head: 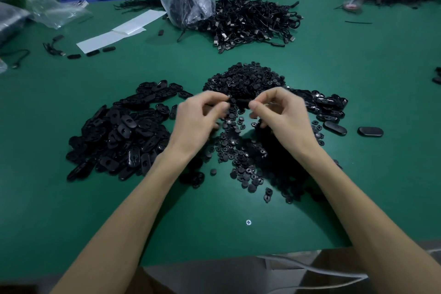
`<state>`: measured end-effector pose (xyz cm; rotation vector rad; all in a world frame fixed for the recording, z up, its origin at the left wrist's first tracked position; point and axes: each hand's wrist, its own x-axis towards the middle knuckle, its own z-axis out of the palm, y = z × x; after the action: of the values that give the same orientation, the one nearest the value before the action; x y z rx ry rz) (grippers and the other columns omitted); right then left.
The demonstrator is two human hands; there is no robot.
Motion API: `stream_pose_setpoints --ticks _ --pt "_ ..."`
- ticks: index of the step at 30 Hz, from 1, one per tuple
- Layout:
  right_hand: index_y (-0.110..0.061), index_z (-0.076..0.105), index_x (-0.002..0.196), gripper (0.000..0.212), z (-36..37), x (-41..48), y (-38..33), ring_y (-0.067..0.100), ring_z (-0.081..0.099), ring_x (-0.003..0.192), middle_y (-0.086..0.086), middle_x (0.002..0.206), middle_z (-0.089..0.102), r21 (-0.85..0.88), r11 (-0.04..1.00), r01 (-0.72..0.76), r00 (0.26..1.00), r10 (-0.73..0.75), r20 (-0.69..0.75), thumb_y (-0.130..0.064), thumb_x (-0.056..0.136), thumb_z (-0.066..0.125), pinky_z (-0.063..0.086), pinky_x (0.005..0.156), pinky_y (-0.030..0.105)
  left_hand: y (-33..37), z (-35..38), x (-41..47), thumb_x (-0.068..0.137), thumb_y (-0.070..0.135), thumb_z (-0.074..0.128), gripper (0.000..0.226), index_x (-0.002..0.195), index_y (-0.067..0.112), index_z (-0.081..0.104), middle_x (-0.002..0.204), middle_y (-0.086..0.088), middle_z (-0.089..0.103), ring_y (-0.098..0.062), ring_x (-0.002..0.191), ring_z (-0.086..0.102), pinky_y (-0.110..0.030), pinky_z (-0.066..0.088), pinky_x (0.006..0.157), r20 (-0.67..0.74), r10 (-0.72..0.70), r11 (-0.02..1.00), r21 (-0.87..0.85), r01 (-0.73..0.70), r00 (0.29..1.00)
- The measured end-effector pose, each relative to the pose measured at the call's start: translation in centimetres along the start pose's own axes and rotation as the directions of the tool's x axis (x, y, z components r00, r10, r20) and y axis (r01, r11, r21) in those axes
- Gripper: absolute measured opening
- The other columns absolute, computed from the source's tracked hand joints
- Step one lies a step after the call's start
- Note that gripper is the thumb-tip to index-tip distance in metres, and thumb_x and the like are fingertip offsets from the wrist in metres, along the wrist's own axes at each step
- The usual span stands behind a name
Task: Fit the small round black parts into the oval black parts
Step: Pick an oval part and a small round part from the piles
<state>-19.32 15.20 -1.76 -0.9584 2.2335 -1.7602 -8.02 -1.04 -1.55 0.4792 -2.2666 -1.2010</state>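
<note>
Round parts [243, 79] heaped between oval parts [119, 131]; cable pile [250, 21] behind.

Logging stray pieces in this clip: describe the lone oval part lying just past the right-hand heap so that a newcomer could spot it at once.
On the green table, find the heap of oval parts just right of the right hand. Two ovals lie off its lower right edge; the stray oval part is the outer one, alone on bare green, touching nothing.
</note>
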Motion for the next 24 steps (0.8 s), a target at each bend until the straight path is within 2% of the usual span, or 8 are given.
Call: stream_pose_setpoints --ticks 2,4,6,9,14,17,19,24 --pt "-0.020 0.066 0.093 0.006 -0.8 0.5 0.2 0.018 0.069 0.083 -0.002 0.088 0.071 -0.091 0.996 -0.009 0.989 -0.005 -0.151 -0.021 0.096 0.071 0.059 0.077 0.036 -0.9 -1.1 0.3 0.104 0.014 0.061 0.024 0.126 0.011 0.068 0.124 -0.008 0.065 -0.017 0.114 0.061 -0.025 0.049 0.099 -0.169 0.043 0.892 0.451 0.038 0.985" --pt "-0.017 0.065 0.095 0.005 -1.7 1.1 0.5 0.017 0.064 0.085 0.001 0.095 0.068 -0.230 0.972 -0.042 0.949 -0.034 -0.314 -0.018 0.097 0.069 0.055 0.082 0.034 -2.2 -2.4 0.7 0.105 0.023 0.059 0.031 0.130 0.005 0.062 0.130 -0.015 0.055 -0.028 0.123 0.048 -0.032 0.041 0.103 -0.223 -0.012 0.701 0.693 0.167 0.975" --pt "-0.013 0.064 0.099 0.002 -2.6 1.5 1.0 0.016 0.055 0.089 0.003 0.102 0.062 -0.348 0.932 -0.097 0.911 -0.058 -0.408 -0.014 0.098 0.065 0.048 0.086 0.031 -3.0 -3.2 0.9 0.105 0.031 0.059 0.037 0.125 0.000 0.062 0.129 -0.020 0.052 -0.035 0.123 0.044 -0.041 0.039 0.103 -0.227 -0.112 0.582 0.774 0.249 0.967" --pt "-0.004 0.064 0.106 0.010 -3.7 1.7 1.9 0.020 0.049 0.097 0.011 0.114 0.055 -0.458 0.870 -0.183 0.885 -0.057 -0.462 -0.008 0.100 0.057 0.035 0.086 0.023 -3.6 -3.7 1.2 0.105 0.020 0.059 0.024 0.118 0.001 0.068 0.124 -0.020 0.056 -0.038 0.120 0.046 -0.044 0.040 0.101 -0.240 -0.095 0.542 0.801 0.252 0.966" --pt "-0.005 0.068 0.120 0.024 -4.0 1.6 2.5 0.039 0.038 0.127 0.018 0.131 0.051 -0.665 0.684 -0.301 0.917 0.017 -0.397 -0.016 0.100 0.058 0.030 0.105 0.042 -3.6 -3.7 1.3 0.109 0.014 0.050 0.026 0.122 0.003 0.069 0.119 -0.019 0.062 -0.035 0.113 0.051 -0.043 0.042 0.097 -0.283 -0.003 0.656 0.724 0.216 0.959" --pt "-0.016 0.072 0.116 0.021 -3.2 1.2 1.8 0.035 0.039 0.128 0.008 0.133 0.056 -0.654 0.736 -0.176 0.944 -0.064 -0.325 -0.027 0.100 0.063 0.025 0.102 0.041 -2.5 -2.9 1.1 0.109 0.018 0.051 0.024 0.122 0.003 0.065 0.115 -0.012 0.062 -0.018 0.101 0.054 -0.020 0.044 0.085 -0.288 0.031 0.843 0.522 0.129 0.957" --pt "-0.024 0.073 0.114 0.022 -2.6 1.0 1.5 0.029 0.042 0.123 0.001 0.123 0.061 -0.624 0.780 -0.045 0.979 -0.090 -0.183 -0.038 0.097 0.068 0.020 0.093 0.035 -1.8 -1.9 0.9 0.107 0.018 0.057 0.016 0.116 0.008 0.065 0.109 -0.004 0.062 -0.008 0.089 0.056 -0.009 0.044 0.074 -0.248 0.019 0.917 0.391 0.082 0.969" --pt "-0.036 0.074 0.099 0.029 -1.2 0.6 1.3 0.013 0.029 0.109 -0.011 0.106 0.051 -0.585 0.805 0.102 0.990 -0.026 0.138 -0.055 0.078 0.078 0.013 0.081 0.029 -1.1 0.0 0.1 0.102 0.017 0.065 0.005 0.102 0.016 0.060 0.100 0.002 0.059 -0.009 0.085 0.057 -0.013 0.046 0.078 -0.132 0.202 0.938 0.312 -0.153 0.970"
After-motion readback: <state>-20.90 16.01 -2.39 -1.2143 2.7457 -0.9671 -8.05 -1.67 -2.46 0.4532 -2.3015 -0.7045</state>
